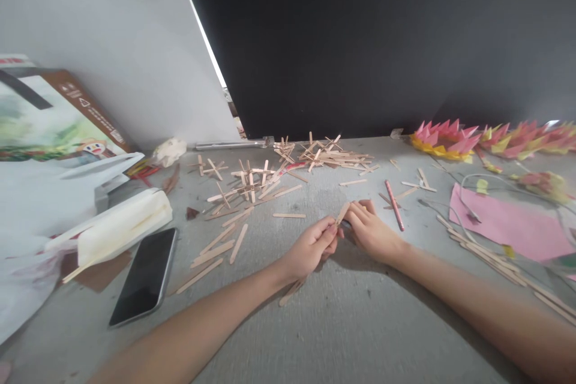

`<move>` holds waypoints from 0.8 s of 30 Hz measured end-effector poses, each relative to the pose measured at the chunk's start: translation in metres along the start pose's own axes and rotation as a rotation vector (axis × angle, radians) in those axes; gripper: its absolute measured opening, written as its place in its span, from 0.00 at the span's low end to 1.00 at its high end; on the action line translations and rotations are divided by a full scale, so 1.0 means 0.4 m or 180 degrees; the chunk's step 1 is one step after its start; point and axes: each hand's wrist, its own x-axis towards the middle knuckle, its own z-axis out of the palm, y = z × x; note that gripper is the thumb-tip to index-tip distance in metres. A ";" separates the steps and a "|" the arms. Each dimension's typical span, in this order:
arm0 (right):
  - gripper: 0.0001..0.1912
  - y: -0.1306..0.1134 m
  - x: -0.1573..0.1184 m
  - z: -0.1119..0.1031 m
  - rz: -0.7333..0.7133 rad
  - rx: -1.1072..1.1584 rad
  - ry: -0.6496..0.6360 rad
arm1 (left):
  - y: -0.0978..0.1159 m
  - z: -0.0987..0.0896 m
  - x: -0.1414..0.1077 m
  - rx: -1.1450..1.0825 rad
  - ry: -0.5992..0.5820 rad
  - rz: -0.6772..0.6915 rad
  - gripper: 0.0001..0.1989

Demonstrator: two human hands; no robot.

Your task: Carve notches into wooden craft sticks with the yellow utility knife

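Note:
My left hand (315, 241) is closed, with thumb and fingers pinching a wooden craft stick (342, 212) that points up and away. My right hand (371, 231) meets it just to the right, its fingers curled close to the stick. A small dark thing (345, 224) shows under the right fingers; its kind is hidden. Below my left wrist another craft stick (290, 293) lies on the table. A single stick (289, 215) rests flat beyond the left hand. Crossed and joined sticks (249, 183) stand in a cluster farther back, beside a heap of sticks (342, 158).
On the left lie a black phone (144, 276), a cream packet (126, 228) and a white plastic bag (40, 204). To the right are a red pencil (395, 206), pink paper (508, 222), a white cable (463, 207) and pink-yellow paper crowns (445, 141). A black panel (382, 42) stands behind.

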 end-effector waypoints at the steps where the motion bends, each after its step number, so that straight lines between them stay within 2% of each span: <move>1: 0.14 0.000 -0.001 0.000 0.0009 0.0014 -0.0006 | 0.000 0.000 0.000 0.0019 -0.0002 0.0006 0.23; 9: 0.11 0.001 -0.007 0.005 0.0093 0.0191 0.0034 | -0.006 -0.001 -0.004 0.0216 -0.0007 0.0020 0.23; 17: 0.12 -0.009 -0.003 -0.002 0.0095 0.0338 0.0203 | -0.001 0.011 -0.008 0.0345 0.0010 0.0151 0.22; 24: 0.13 -0.005 -0.008 0.006 0.0172 0.0457 0.0241 | -0.002 0.032 -0.003 0.0147 0.0063 0.0164 0.23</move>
